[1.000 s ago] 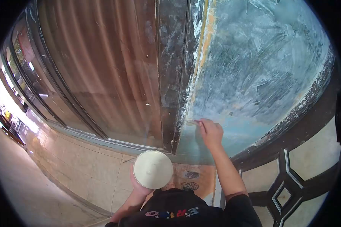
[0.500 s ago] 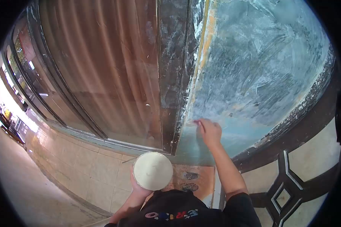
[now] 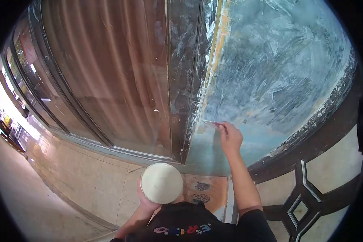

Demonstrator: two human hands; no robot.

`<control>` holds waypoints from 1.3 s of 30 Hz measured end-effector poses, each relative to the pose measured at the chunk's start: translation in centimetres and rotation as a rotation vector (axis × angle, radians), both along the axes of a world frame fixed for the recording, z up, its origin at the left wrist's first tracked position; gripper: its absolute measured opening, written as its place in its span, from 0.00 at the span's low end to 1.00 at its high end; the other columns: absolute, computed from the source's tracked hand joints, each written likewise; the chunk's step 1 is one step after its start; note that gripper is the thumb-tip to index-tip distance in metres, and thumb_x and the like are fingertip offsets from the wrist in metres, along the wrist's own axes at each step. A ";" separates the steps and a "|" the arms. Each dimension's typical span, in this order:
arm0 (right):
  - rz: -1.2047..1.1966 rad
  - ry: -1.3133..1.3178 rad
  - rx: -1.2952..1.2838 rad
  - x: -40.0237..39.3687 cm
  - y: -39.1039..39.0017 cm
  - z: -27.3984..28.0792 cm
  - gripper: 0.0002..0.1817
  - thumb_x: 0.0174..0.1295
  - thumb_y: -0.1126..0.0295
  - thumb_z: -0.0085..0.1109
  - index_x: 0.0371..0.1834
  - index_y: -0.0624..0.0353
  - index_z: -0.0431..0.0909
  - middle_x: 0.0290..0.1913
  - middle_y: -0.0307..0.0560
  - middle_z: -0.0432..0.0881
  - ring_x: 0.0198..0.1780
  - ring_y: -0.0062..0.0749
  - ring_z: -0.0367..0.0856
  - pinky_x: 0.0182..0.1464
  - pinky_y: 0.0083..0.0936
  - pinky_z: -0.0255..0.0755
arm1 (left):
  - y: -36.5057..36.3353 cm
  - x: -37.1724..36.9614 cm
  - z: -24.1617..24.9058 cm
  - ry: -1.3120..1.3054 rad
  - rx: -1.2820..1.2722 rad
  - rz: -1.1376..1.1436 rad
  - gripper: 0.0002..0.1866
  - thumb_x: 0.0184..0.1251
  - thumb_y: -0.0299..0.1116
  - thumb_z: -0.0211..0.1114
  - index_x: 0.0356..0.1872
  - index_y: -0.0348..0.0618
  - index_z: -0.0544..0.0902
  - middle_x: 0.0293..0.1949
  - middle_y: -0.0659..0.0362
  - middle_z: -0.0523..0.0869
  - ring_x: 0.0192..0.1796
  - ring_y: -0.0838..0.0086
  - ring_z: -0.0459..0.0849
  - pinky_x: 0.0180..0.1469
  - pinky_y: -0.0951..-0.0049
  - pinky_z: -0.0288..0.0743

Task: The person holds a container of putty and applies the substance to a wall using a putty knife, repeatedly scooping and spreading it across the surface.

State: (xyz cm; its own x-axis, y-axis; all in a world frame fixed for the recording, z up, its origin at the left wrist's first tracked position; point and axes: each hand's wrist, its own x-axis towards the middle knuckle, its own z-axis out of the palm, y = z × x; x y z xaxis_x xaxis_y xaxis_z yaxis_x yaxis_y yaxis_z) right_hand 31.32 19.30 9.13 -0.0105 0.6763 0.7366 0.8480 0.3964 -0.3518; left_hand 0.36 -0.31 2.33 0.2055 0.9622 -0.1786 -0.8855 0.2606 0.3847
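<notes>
My left hand is wrapped round the side of a round container filled with pale, creamy paste, held low in front of my chest. My right hand is closed on the handle of a small scraper, whose thin blade points left. The blade lies at the left edge of the blue-green wall, beside the dark door frame. White and grey smears cover the upper wall, while the part below my right hand is smoother and light blue.
Brown curtains hang behind glass on the left, above a tiled floor. An orange mat with dark footprint marks lies below the wall. A dark panel with pale insets stands at lower right.
My right hand has moved up and to the right, and the scraper now shows more clearly. My left hand and the container have hardly moved.
</notes>
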 end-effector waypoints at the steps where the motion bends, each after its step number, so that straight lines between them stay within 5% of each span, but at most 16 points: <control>1: 0.000 0.004 0.010 0.1 -0.3 0.2 0.06 0.68 0.66 0.63 0.45 0.50 0.85 0.38 0.41 0.87 0.30 0.42 0.81 0.40 0.36 0.73 | 0.0 0.0 0.0 0.007 0.019 0.004 0.42 0.74 0.73 0.31 0.79 0.60 0.64 0.78 0.58 0.68 0.78 0.52 0.67 0.76 0.39 0.59; 7: 0.071 -0.175 -0.131 0.2 0.1 -4.7 0.06 0.69 0.64 0.62 0.43 0.51 0.85 0.39 0.42 0.88 0.33 0.45 0.82 0.42 0.37 0.74 | -0.4 -0.2 -0.6 -0.021 -0.009 -0.007 0.41 0.75 0.71 0.30 0.79 0.58 0.63 0.77 0.57 0.69 0.77 0.53 0.67 0.76 0.39 0.60; 12: -0.084 -0.057 -0.062 0.1 -1.0 1.1 0.06 0.70 0.65 0.61 0.44 0.50 0.85 0.39 0.42 0.88 0.34 0.45 0.83 0.42 0.37 0.74 | -0.5 -0.2 0.4 0.003 -0.006 0.016 0.42 0.76 0.70 0.29 0.79 0.56 0.63 0.77 0.56 0.69 0.77 0.53 0.68 0.76 0.40 0.62; 14: -0.036 -0.001 0.008 -0.1 -1.9 1.6 0.06 0.70 0.65 0.61 0.44 0.50 0.85 0.39 0.41 0.88 0.34 0.43 0.83 0.42 0.37 0.74 | -0.7 -0.4 0.5 0.340 0.192 0.023 0.42 0.76 0.70 0.29 0.79 0.55 0.64 0.77 0.56 0.69 0.76 0.54 0.70 0.75 0.41 0.64; 19: 0.057 -0.163 -0.094 -0.6 -0.8 -4.4 0.05 0.68 0.67 0.63 0.43 0.48 0.86 0.39 0.40 0.88 0.31 0.47 0.82 0.39 0.37 0.74 | -1.0 -0.5 -0.7 0.162 0.068 0.037 0.41 0.76 0.69 0.29 0.79 0.54 0.64 0.76 0.56 0.70 0.76 0.54 0.71 0.75 0.41 0.65; 24: -0.047 0.008 0.009 -0.8 -0.1 1.0 0.07 0.68 0.67 0.65 0.46 0.52 0.86 0.38 0.46 0.88 0.32 0.44 0.85 0.39 0.36 0.77 | -0.8 -0.6 0.4 0.403 0.181 0.042 0.41 0.76 0.70 0.29 0.79 0.55 0.63 0.77 0.57 0.69 0.76 0.54 0.69 0.76 0.41 0.63; 26: -0.049 0.095 0.052 -1.0 -1.5 3.3 0.07 0.67 0.68 0.65 0.45 0.53 0.86 0.36 0.45 0.88 0.30 0.40 0.84 0.37 0.35 0.76 | -0.3 -0.6 0.1 0.049 0.019 0.041 0.43 0.74 0.72 0.31 0.80 0.56 0.62 0.78 0.57 0.68 0.77 0.53 0.68 0.76 0.40 0.62; 28: 0.184 0.428 -0.285 -2.1 -3.7 5.8 0.09 0.67 0.70 0.66 0.48 0.58 0.85 0.36 0.47 0.88 0.30 0.30 0.85 0.35 0.27 0.76 | 0.4 -0.7 0.0 -0.026 0.033 0.019 0.44 0.74 0.73 0.31 0.80 0.57 0.62 0.78 0.57 0.68 0.77 0.53 0.68 0.76 0.40 0.62; 30: 0.321 0.466 -0.456 -3.4 -5.9 8.7 0.12 0.67 0.72 0.66 0.52 0.59 0.84 0.35 0.47 0.88 0.30 0.24 0.84 0.35 0.22 0.76 | 1.1 -0.8 0.0 -0.174 0.063 -0.024 0.44 0.73 0.73 0.31 0.80 0.57 0.62 0.78 0.56 0.67 0.77 0.52 0.68 0.76 0.40 0.61; 34: 0.592 0.047 -0.554 -6.6 -8.1 11.0 0.15 0.65 0.69 0.66 0.56 0.53 0.84 0.41 0.45 0.89 0.35 0.36 0.88 0.39 0.29 0.80 | 2.2 -0.2 1.7 -0.367 0.103 -0.085 0.45 0.73 0.74 0.31 0.80 0.56 0.62 0.79 0.55 0.67 0.77 0.51 0.67 0.76 0.40 0.61; 37: 0.677 -0.190 -0.544 -8.6 -9.1 12.4 0.18 0.63 0.67 0.68 0.58 0.51 0.83 0.44 0.44 0.89 0.41 0.42 0.89 0.42 0.33 0.81 | 2.9 0.6 3.0 -0.072 0.005 -0.036 0.46 0.74 0.73 0.30 0.80 0.51 0.63 0.78 0.52 0.67 0.78 0.50 0.66 0.78 0.42 0.59; 39: 0.678 -0.365 -0.611 -9.6 -9.3 11.9 0.21 0.63 0.61 0.68 0.60 0.49 0.82 0.43 0.41 0.88 0.43 0.43 0.88 0.44 0.38 0.80 | 2.9 1.0 2.9 -0.105 0.016 -0.051 0.46 0.74 0.73 0.29 0.80 0.50 0.63 0.77 0.52 0.68 0.78 0.50 0.66 0.78 0.42 0.59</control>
